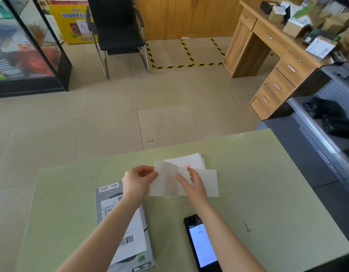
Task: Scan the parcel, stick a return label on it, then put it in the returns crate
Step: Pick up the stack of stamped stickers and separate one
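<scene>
The parcel [128, 228], a flat grey box with a white barcode label, lies on the pale green table [258, 183] under my left forearm. My left hand [137, 180] pinches the left edge of a white return label sheet [165, 179] held just above the table. My right hand [191, 182] grips the same sheet at its middle, where one layer curls away from the other. A stack of more labels [189, 160] with a red stamp mark lies just behind it. The black handheld scanner [202, 244], its screen lit, rests on the table beneath my right forearm.
A grey metal shelf [327, 122] with black bags stands to the right of the table. A wooden desk [277, 61] piled with small boxes is further back right. A black chair [118, 34] and a glass cabinet [28, 52] stand across the tiled floor. No crate is in view.
</scene>
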The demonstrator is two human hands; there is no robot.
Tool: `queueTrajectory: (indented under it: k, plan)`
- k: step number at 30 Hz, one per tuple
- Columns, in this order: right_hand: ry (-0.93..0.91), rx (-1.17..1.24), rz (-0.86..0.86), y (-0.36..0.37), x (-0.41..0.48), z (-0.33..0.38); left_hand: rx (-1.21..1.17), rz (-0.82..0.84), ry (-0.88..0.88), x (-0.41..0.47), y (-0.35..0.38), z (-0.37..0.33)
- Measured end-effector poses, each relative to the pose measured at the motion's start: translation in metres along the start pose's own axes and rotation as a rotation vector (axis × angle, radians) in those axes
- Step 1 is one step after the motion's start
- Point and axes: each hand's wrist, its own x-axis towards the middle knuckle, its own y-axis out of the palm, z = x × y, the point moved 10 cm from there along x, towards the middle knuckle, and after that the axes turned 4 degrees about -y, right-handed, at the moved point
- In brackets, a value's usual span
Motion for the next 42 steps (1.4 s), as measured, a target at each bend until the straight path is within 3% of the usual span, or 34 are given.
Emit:
queueTrajectory:
  k: [4,9,19,24,30,32,37,42]
  plan:
    - [0.237,-0.504,-0.325,-0.084,0.007,-0.051,0.085,-0.045,0.039,0.010,-0.008,0.004]
    - [0.314,-0.693,-0.358,-0.101,0.009,-0.066,0.174,-0.089,0.071,0.020,-0.005,0.008]
    - [0.191,-0.552,-0.520,-0.101,0.005,-0.057,0.240,-0.110,0.124,0.023,-0.007,0.008]
    - [0.079,-0.161,-0.557,-0.105,-0.006,-0.044,0.202,-0.110,0.145,0.019,-0.004,0.006]
    - [-0.049,-0.025,-0.501,-0.102,-0.023,0.003,0.180,-0.096,0.134,0.016,0.005,0.006]
    - [-0.085,-0.007,-0.463,-0.091,-0.025,0.020,0.148,-0.047,0.098,0.014,0.013,0.007]
    - [-0.152,-0.069,-0.360,-0.049,-0.024,0.042,-0.124,0.258,-0.054,-0.002,0.053,0.019]
    - [-0.207,-0.081,-0.284,-0.016,-0.025,0.039,-0.175,0.373,-0.012,-0.013,0.064,0.012]
